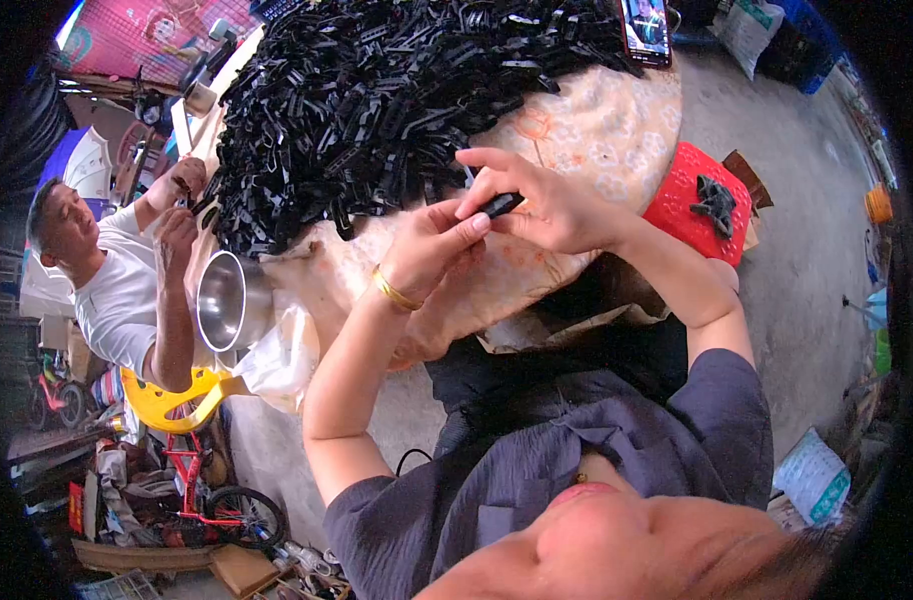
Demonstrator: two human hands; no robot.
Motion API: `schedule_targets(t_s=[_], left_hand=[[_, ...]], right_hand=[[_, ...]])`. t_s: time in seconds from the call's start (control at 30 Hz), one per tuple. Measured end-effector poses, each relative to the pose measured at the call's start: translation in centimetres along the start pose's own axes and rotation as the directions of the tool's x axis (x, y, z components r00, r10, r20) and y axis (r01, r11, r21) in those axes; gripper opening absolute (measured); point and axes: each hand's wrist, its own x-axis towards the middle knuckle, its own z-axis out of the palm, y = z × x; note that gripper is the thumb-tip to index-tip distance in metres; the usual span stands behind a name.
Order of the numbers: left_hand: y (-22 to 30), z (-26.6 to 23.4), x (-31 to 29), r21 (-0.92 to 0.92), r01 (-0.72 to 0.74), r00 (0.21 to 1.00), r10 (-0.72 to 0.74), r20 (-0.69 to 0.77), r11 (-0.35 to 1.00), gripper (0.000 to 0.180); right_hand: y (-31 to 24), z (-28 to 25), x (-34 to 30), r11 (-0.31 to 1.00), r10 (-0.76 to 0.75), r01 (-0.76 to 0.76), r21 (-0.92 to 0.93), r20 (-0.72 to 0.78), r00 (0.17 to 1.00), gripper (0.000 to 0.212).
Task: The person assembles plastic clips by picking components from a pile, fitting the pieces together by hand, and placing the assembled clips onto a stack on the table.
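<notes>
In front of me both hands meet over the near edge of the cloth-covered table. My left hand (429, 243), with a gold bangle at the wrist, is closed in a pinch on a small black plastic piece (503, 205). Curled over the same piece, my right hand (549, 208) grips it too, its index finger raised. A thin greyish sliver (469, 176) shows by that finger; what it is I cannot make out. Just beyond my hands spreads a large heap of similar slim black plastic pieces (367, 100).
A co-worker (127, 270) at the left handles small parts. Between us stands a metal bowl (233, 300), with a yellow chair (172, 398) below. A red stool (677, 205) bearing a dark glove-like item is at right. A phone (646, 32) stands at the far edge.
</notes>
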Motion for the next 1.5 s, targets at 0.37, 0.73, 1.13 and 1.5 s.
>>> schedule_targets(t_s=[0.37, 0.73, 1.13, 1.5], left_hand=[[0.7, 2.0, -0.5, 0.457, -0.134, 0.976, 0.198, -0.094, 0.879, 0.029], [0.9, 3.2, -1.0, 0.851, -0.270, 0.930, 0.350, 0.110, 0.450, 0.031], [1.9, -1.9, 0.4, 0.975, 0.217, 0.644, 0.744, -0.179, 0.047, 0.040], [1.6, -2.2, 0.4, 0.863, -0.028, 0.705, 0.622, -0.341, 0.504, 0.043]], right_hand=[[-1.2, 0.0, -1.6, 0.970, -0.177, 0.139, -0.202, -0.188, 0.966, 0.050], [-1.7, -0.9, -4.1, 0.983, 0.021, -0.055, -0.177, -0.192, 0.981, 0.029], [-4.0, -2.8, -8.5, 0.853, 0.240, -0.040, -0.520, 0.322, 0.916, 0.020], [2.4, -2.9, 1.7, 0.787, -0.196, 0.241, -0.568, 0.140, 0.971, 0.037]])
